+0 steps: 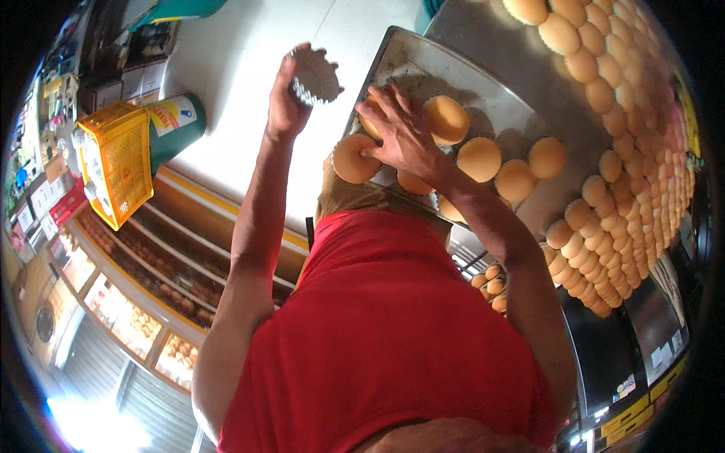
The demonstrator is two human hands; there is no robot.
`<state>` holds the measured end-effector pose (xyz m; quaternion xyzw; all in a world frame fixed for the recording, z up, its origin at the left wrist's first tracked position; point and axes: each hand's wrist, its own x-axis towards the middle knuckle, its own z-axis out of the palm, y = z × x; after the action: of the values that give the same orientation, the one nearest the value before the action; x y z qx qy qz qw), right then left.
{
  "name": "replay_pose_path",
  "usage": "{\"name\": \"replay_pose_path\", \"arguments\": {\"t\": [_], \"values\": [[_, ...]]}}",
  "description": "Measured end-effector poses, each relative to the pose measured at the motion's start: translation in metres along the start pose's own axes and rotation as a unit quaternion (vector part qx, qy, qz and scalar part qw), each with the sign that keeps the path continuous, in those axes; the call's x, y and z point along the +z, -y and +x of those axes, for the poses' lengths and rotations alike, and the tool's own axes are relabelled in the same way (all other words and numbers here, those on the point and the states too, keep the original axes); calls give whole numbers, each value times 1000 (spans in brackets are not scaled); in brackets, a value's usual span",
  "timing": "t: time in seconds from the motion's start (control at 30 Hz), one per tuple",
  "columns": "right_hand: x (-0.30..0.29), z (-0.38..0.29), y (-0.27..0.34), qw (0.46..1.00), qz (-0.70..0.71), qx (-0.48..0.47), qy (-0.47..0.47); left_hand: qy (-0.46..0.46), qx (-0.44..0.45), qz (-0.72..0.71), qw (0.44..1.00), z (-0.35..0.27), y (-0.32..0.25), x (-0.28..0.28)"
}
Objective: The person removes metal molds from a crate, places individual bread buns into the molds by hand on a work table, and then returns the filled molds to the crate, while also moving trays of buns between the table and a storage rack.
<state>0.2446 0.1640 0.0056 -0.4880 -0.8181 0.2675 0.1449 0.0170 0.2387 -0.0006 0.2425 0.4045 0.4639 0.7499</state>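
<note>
My left hand (pixel 289 102) is raised over the pale floor, its fingers wrapped around a fluted metal baking tin (pixel 316 76) whose dark inside faces up. To the right, my right hand (pixel 399 130) spreads over a metal baking tray (pixel 461 68), with its fingers on a round golden-brown bun at the tray's left edge. The thumb touches another bun (pixel 354 159). Whether the hand grips either bun I cannot tell. Several more buns, among them one close by (pixel 446 119) and one farther right (pixel 547 157), lie beside it.
Many buns are stacked in rows (pixel 612 238) on the dark metal table (pixel 481 28) at the right. Left, a yellow plastic crate (pixel 122 164) holding metal tins stands by a green container (pixel 178 133). Shelves with baked goods (pixel 187 260) stand at the lower left.
</note>
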Motion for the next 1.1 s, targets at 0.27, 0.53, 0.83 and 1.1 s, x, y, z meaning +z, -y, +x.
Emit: {"name": "replay_pose_path", "arguments": {"t": [0.27,0.53,0.83,1.1], "values": [[-16,-5,-30,999,-41,20,-27,82,-62,13,995,-20,52,7],[-28,5,-32,990,-121,72,24,89,-50,54,993,-32,58,25],[-63,26,-66,903,387,174,-66,122,-95,5,988,36,56,71],[-91,30,-85,898,416,128,-59,209,-42,57,975,71,40,103]]}}
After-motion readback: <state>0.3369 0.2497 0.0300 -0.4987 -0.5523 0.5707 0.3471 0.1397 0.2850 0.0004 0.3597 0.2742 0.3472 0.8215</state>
